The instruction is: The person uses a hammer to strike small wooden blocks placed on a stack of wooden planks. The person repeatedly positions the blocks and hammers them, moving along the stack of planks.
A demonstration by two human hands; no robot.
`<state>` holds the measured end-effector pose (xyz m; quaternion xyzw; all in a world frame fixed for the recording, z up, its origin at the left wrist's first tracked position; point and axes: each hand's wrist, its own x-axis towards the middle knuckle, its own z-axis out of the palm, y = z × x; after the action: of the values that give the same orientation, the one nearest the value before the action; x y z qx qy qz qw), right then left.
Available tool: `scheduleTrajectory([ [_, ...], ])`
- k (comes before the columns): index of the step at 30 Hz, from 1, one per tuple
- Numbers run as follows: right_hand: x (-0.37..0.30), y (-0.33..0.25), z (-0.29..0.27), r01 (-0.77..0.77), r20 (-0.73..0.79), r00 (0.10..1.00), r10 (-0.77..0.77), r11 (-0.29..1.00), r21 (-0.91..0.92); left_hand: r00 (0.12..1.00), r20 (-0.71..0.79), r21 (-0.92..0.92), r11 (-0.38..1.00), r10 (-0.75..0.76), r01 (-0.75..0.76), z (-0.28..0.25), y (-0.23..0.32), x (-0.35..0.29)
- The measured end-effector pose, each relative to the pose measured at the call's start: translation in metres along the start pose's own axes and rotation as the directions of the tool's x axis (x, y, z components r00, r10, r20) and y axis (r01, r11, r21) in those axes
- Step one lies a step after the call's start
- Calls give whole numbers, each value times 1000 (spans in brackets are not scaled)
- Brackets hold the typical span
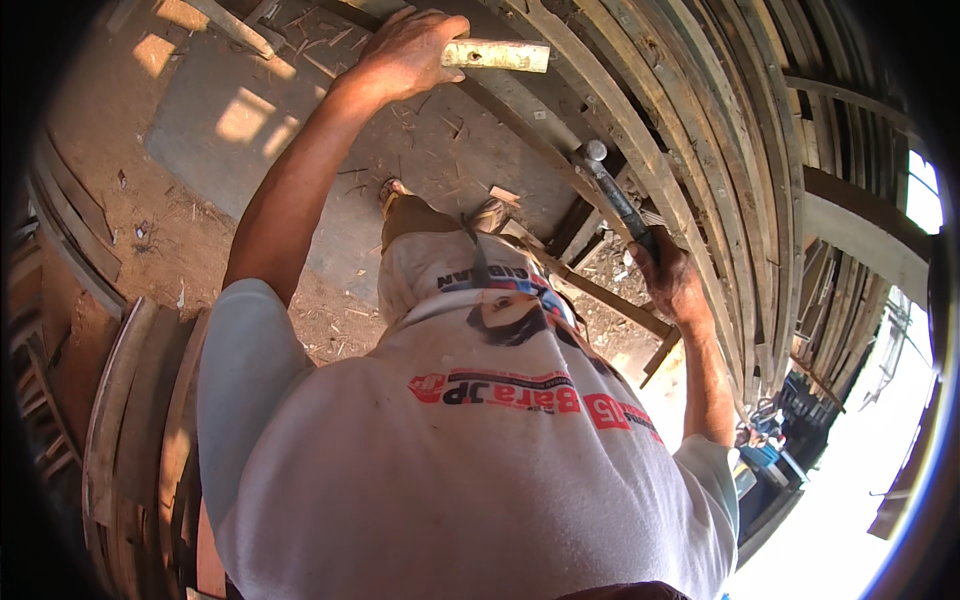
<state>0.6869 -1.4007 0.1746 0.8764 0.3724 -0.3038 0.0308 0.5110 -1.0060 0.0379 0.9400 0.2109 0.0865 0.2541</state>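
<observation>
My left hand (408, 52) is closed on one end of a short, pale piece of wood (505, 56) with a dark knot, its free end pointing right. Just beneath it a long plank (520, 125) runs from upper left to lower right; whether the wood touches it I cannot tell. On the right, my right hand (672, 282) grips a hammer (618, 195) by its dark handle. The metal head lies at the far end of the hammer, over the planks, apart from the pale piece.
Long boards (720, 170) are stacked along the right side. More planks (135, 420) lean at the lower left. Wood scraps and chips litter the floor (290, 190) around my feet. A loose wood stick (235, 28) lies at the top left.
</observation>
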Motion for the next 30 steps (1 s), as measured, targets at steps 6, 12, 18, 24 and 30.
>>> scheduleTrajectory([
  [6,-4,21,42,13,-60,998,-8,995,97,998,-58,32,999,11,-10,3,-1,1],
  [12,4,-19,-40,272,-48,960,-276,959,-79,999,-32,45,999,-2,4,4,0,8],
  [18,19,-38,-77,208,185,970,-158,933,-294,998,-66,116,993,24,-17,15,-11,8],
  [24,35,16,-51,157,163,978,-127,970,-188,988,138,12,998,-65,64,-8,6,11],
  [30,46,63,-20,88,131,988,-78,993,-74,1000,4,128,992,9,-10,7,-4,3],
])
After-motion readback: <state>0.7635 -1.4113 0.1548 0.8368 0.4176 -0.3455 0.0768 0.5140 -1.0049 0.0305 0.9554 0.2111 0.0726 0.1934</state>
